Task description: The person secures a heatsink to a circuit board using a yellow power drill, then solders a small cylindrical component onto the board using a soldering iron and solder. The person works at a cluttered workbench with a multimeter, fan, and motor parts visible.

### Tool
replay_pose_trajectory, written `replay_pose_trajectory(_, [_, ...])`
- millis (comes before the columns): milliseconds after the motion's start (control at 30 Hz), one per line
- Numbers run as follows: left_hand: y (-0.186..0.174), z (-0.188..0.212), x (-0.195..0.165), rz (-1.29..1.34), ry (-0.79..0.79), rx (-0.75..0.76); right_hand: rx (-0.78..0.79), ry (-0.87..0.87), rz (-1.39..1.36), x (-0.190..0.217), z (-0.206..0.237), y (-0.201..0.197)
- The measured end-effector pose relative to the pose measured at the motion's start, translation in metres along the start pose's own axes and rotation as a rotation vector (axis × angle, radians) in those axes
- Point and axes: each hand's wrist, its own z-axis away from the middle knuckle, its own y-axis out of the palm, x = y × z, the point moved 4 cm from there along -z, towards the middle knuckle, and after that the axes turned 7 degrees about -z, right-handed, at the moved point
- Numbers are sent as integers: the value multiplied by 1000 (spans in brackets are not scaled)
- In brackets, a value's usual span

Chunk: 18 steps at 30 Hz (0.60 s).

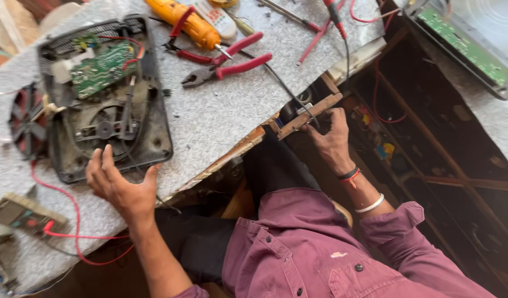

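Head view, left hand (120, 185) spread open at the near edge of a black opened appliance casing (102, 99) on the worktop (221, 110), right hand (330, 140) clamped on a wooden strip (309, 115) to the right.

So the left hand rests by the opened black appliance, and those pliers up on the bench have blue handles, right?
Not quite: the pliers have red handles, not blue, as the head view shows. The rest holds: the left hand rests at the near edge of the opened black appliance on the bench.
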Motion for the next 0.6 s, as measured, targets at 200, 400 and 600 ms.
replay_pose_trajectory(200, [-2,-3,-4,38,13,-37,-56,25,-26,-11,-2,13])
replay_pose_trajectory(400, [-1,0,-4,-12,-5,-22,-50,154,-96,-17,-17,24])
replay_pose_trajectory(600, [-2,1,-6,-27,-18,-25,-34,55,9,-3,-39,36])
